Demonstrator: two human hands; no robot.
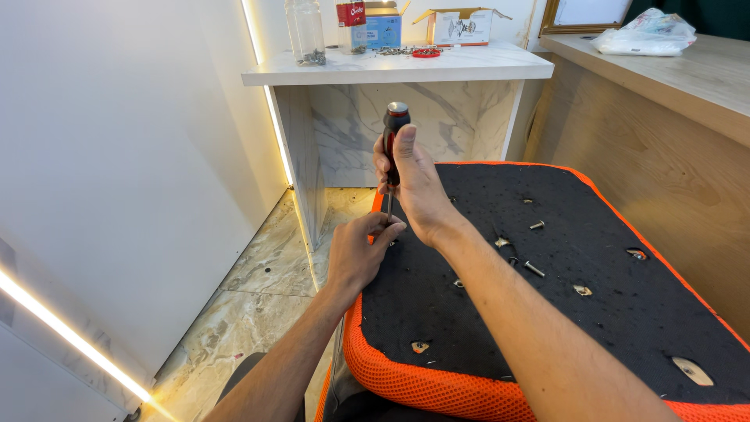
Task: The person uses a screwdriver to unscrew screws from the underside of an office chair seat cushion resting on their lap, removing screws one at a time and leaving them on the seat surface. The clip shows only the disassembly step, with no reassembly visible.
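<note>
The right hand has its grip tight around a screwdriver with a red and black handle, standing upright. Its tip meets the near-left edge of a black seat bottom with orange mesh. The left hand pinches the metal shaft low down. Loose screws lie on the black cloth nearby.

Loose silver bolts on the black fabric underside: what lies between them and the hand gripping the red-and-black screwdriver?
In the head view, only bare black fabric underside and the person's own forearm lie between the loose silver bolts and the right hand on the red-and-black screwdriver.
</note>
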